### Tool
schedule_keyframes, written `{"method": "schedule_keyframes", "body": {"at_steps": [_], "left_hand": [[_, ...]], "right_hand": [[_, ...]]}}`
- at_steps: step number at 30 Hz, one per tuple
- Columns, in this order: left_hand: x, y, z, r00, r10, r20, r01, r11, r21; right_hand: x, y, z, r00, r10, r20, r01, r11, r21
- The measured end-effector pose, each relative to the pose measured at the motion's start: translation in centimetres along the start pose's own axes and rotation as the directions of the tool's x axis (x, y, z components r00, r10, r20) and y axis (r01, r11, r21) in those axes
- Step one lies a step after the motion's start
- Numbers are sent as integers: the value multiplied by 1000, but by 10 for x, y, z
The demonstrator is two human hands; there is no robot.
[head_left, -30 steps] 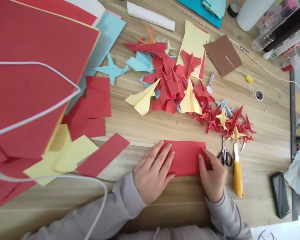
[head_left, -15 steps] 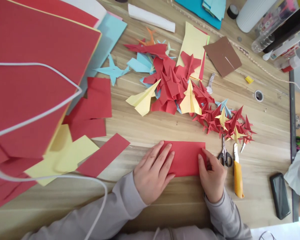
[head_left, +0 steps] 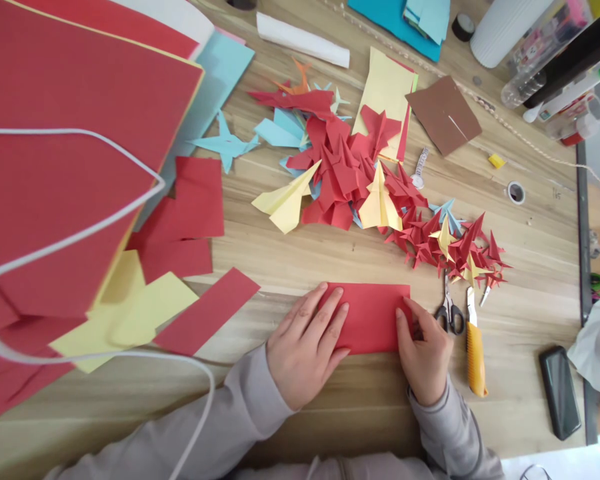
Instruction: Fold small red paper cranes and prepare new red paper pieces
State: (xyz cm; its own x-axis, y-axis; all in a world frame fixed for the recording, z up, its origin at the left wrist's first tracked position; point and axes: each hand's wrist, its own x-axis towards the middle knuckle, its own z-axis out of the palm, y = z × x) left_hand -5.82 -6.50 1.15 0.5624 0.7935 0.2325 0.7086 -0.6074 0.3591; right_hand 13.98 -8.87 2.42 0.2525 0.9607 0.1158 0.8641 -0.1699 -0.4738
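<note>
A red rectangular sheet of paper (head_left: 373, 320) lies on the table in front of me. My left hand (head_left: 307, 347) rests flat over its left end, fingers stretched out and a little spread. At the right edge, my right hand (head_left: 425, 347) pinches the paper between thumb and forefinger; its other fingers are curled and partly hidden. Just right of that hand are black-handled scissors (head_left: 450, 315) and a yellow-handled utility knife (head_left: 476, 360). Beyond the sheet lies a heap of folded red paper planes (head_left: 343, 167), with some yellow and blue ones among them.
Large red sheets (head_left: 80, 153) and a white cable (head_left: 80, 233) fill the left side. A red paper strip (head_left: 207, 311) lies beside yellow scraps (head_left: 125, 313). A black phone (head_left: 559, 392) sits near the right table edge. A watch (head_left: 419, 170) and brown paper (head_left: 445, 115) lie further back.
</note>
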Motion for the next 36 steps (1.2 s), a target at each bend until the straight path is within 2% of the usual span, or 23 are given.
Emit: {"method": "schedule_keyframes", "body": {"at_steps": [5, 8, 11, 15, 19, 25, 36], "left_hand": [[0, 0, 1, 1000, 6, -2, -6, 1000, 8], [0, 0, 1, 1000, 2, 0, -2, 1000, 15], [0, 1, 0, 1000, -6, 11, 5, 1000, 27], [0, 1, 3, 1000, -13, 11, 12, 1000, 26], [-3, 0, 7, 1000, 0, -22, 1, 1000, 17], [-2, 4, 5, 1000, -24, 2, 24, 999, 26], [-1, 7, 6, 998, -54, 31, 53, 998, 19]], "right_hand": [[3, -1, -2, 999, -40, -1, 40, 999, 7], [3, -3, -4, 994, -102, 48, 102, 995, -6], [1, -7, -6, 983, -158, 89, 167, 980, -109], [0, -10, -9, 955, -252, 160, 290, 907, -306], [2, -10, -11, 928, -300, 220, 364, 852, -376], [2, -10, -11, 909, -327, 260, 411, 814, -411], [1, -5, -8, 910, -345, 230, 413, 801, -433]]}}
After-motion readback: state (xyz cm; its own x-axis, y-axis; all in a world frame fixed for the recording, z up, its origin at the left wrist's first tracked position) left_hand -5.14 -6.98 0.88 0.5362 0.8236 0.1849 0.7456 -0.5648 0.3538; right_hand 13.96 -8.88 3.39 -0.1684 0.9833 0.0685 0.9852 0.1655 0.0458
